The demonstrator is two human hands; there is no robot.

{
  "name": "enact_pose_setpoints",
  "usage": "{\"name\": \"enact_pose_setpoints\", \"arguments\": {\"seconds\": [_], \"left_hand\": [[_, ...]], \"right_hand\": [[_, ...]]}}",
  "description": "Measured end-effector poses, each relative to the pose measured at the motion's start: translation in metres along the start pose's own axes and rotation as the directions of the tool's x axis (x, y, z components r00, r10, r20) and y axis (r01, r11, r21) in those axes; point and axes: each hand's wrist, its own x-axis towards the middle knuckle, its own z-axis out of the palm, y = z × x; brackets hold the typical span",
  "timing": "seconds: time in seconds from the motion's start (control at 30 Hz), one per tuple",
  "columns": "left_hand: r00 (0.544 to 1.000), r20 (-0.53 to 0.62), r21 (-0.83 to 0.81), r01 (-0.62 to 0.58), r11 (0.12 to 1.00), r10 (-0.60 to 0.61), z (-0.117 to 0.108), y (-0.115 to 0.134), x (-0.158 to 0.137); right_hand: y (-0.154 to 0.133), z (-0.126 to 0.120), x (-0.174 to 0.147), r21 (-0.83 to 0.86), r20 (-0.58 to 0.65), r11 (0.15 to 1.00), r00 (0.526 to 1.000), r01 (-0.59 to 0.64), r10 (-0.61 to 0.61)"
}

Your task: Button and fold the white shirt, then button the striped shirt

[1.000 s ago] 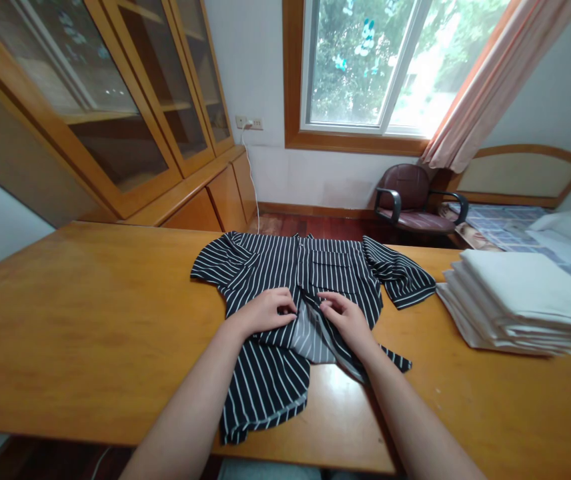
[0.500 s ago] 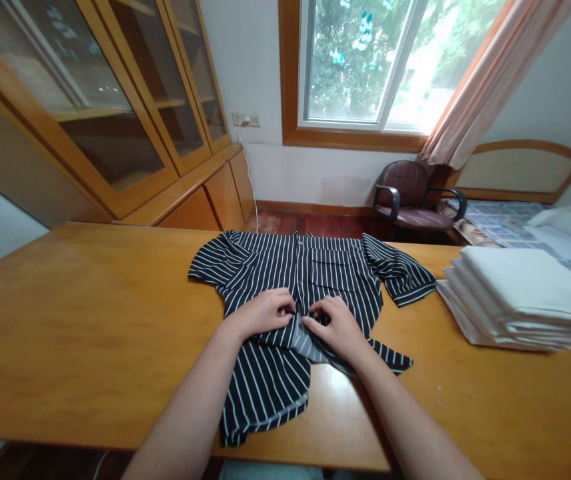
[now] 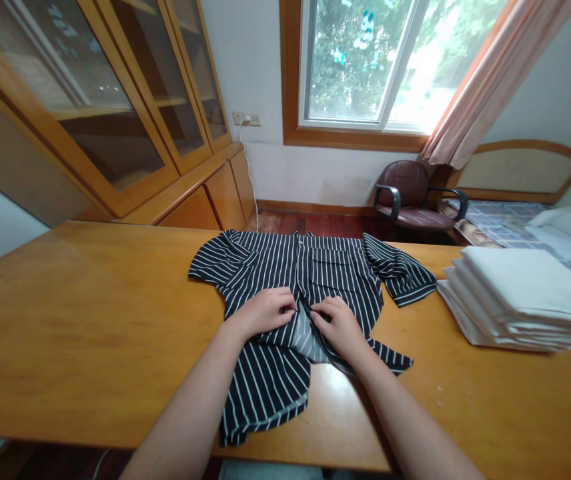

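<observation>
A black shirt with white stripes (image 3: 270, 267) lies spread on the wooden table (image 3: 90, 320), its collar end away from me and its short sleeves out to both sides. My left hand (image 3: 271, 310) pinches the left front edge beside the button placket. Close by on the other side, my right hand (image 3: 336, 321) grips the right front edge between thumb and fingers. Between my hands the front parts, and the paler inside of the cloth shows. The upper placket lies together near the chest pocket. The lower left front panel hangs toward the table's near edge.
A stack of folded white cloth or paper (image 3: 530, 293) stands at the right of the table. Beyond the table are a maroon armchair (image 3: 405, 193), a bed (image 3: 505, 220) and a window. A glass-door cabinet (image 3: 140, 100) stands at the left.
My right hand has moved slightly right with its front edge, and the gap between the two shirt fronts has widened upward. My left hand has barely moved.
</observation>
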Motion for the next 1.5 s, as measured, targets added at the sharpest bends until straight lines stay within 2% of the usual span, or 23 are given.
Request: {"name": "enact_pose_setpoints", "arguments": {"seconds": [0.2, 0.47, 0.73, 1.2, 1.5], "left_hand": [[0.994, -0.097, 0.088, -0.051, 0.995, 0.060, -0.002, 0.010, 0.002], [0.961, -0.190, 0.213, -0.161, 0.964, 0.203, 0.000, 0.017, 0.004], [0.928, -0.235, 0.294, -0.217, 0.931, 0.290, 0.002, 0.020, 0.007], [0.917, -0.247, 0.322, -0.228, 0.919, 0.314, 0.004, 0.022, 0.009], [0.925, -0.208, 0.359, -0.230, 0.905, 0.317, 0.005, 0.023, 0.009]], "right_hand": [[0.003, -0.001, 0.002, 0.128, -0.100, 0.991, 0.994, -0.035, 0.048], [-0.005, -0.010, 0.002, 0.344, -0.160, 0.934, 0.973, -0.101, 0.165], [-0.010, -0.010, 0.001, 0.403, -0.115, 0.910, 0.981, -0.100, 0.159], [-0.013, -0.012, 0.000, 0.485, -0.009, 0.856, 0.977, -0.181, 0.212], [-0.011, -0.010, 0.000, 0.502, -0.022, 0.840, 0.968, -0.206, 0.251]]}}
